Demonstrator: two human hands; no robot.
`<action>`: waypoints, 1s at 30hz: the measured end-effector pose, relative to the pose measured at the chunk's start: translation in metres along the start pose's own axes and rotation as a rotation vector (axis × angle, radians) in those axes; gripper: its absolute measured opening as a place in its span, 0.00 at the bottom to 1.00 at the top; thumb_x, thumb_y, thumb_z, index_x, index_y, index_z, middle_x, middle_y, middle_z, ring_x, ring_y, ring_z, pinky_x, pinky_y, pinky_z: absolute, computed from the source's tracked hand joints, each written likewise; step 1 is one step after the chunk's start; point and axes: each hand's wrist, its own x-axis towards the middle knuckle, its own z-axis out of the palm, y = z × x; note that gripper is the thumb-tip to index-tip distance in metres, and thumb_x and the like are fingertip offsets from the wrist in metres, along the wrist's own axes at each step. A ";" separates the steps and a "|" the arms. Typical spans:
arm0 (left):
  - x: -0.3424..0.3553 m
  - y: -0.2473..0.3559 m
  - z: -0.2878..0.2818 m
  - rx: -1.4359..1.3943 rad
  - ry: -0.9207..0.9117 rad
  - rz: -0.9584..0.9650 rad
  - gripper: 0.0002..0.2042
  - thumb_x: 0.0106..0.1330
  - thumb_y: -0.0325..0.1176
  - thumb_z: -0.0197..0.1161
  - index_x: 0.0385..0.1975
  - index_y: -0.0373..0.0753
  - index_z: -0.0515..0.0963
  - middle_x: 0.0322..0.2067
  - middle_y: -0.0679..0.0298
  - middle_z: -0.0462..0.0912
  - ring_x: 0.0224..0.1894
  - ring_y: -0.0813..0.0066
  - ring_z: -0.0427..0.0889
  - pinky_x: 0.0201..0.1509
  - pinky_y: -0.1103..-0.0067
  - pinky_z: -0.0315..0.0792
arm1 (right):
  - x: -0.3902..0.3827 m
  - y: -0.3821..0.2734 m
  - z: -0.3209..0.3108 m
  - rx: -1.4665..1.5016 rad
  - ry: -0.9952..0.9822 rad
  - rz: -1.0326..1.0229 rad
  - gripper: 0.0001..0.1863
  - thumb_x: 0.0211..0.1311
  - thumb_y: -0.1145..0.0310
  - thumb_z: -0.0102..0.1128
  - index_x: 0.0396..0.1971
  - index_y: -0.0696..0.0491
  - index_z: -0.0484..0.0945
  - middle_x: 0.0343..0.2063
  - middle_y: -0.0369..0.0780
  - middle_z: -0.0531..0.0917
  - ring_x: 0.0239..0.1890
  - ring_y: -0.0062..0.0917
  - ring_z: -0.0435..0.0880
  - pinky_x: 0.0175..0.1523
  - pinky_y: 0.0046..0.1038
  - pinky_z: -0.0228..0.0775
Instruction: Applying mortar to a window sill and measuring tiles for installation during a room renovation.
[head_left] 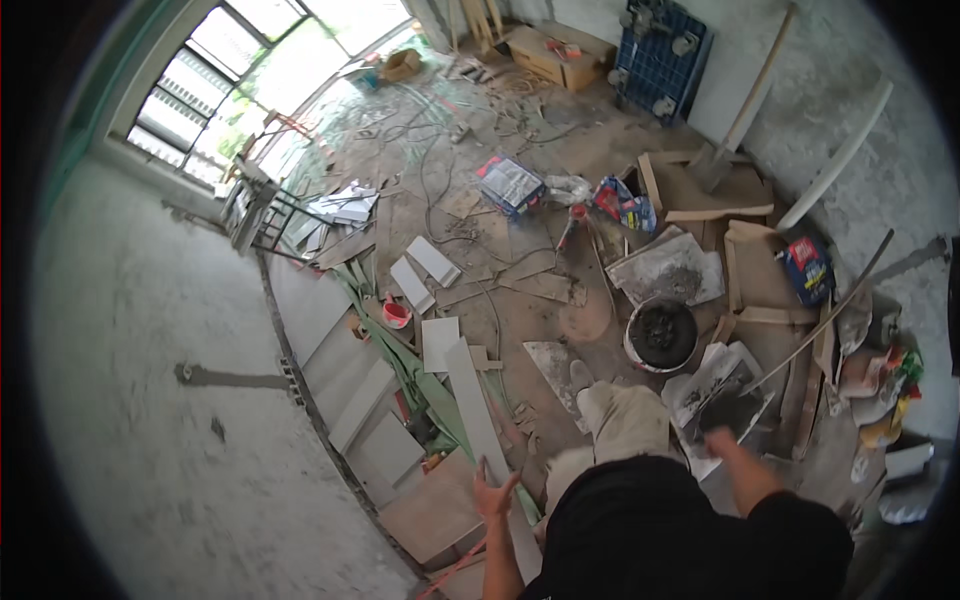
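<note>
My left hand [493, 494] is open, thumb and fingers apart, over a long white strip [472, 400] that runs along the left side of my legs. Whether it touches the strip I cannot tell. My right hand [718, 441] is low on my right, beside a crumpled, pale open bag [690, 400] with dark grey powder [730, 412] on it. Its fingers are too blurred to read. Just ahead of that bag stands a round white bucket [629, 347] with dark grey mortar [662, 330] inside. A thin pole [835, 310] slants down toward the powder.
White tile pieces [432, 262], a small red bucket [396, 313] and green sheeting [425, 400] lie to the left. Cables [428, 190] cross the floor. On the right are cardboard [750, 250], a shovel [752, 90] and a blue bag [806, 270]. A blue platform [660, 60] leans on the wall.
</note>
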 end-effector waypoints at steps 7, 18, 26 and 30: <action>0.241 0.104 -0.029 -0.008 -0.012 0.019 0.58 0.42 0.43 0.94 0.80 0.39 0.73 0.68 0.46 0.79 0.72 0.50 0.79 0.77 0.59 0.73 | -0.017 -0.563 -0.059 0.538 -0.077 -0.664 0.16 0.82 0.62 0.66 0.54 0.59 0.88 0.37 0.39 0.91 0.32 0.22 0.89 0.38 0.28 0.82; 0.786 0.288 0.091 0.325 -0.255 0.262 0.55 0.44 0.51 0.89 0.81 0.58 0.73 0.74 0.30 0.71 0.77 0.31 0.70 0.82 0.50 0.65 | 0.136 -0.800 -0.064 0.551 0.312 -0.282 0.14 0.81 0.61 0.66 0.45 0.59 0.89 0.32 0.37 0.92 0.32 0.20 0.91 0.37 0.27 0.84; 1.050 0.426 0.186 0.504 -0.369 0.398 0.52 0.49 0.48 0.86 0.81 0.56 0.73 0.75 0.31 0.69 0.76 0.30 0.71 0.81 0.51 0.66 | 0.239 -0.899 -0.018 0.463 0.079 -0.149 0.14 0.80 0.60 0.67 0.46 0.58 0.89 0.31 0.37 0.91 0.30 0.20 0.90 0.36 0.27 0.83; 1.143 0.456 0.278 0.570 -0.426 0.467 0.52 0.49 0.48 0.86 0.81 0.56 0.73 0.76 0.33 0.67 0.78 0.33 0.67 0.83 0.52 0.62 | 0.362 -0.930 0.009 0.529 0.037 -0.132 0.15 0.79 0.60 0.67 0.46 0.58 0.90 0.31 0.40 0.92 0.30 0.22 0.91 0.36 0.27 0.84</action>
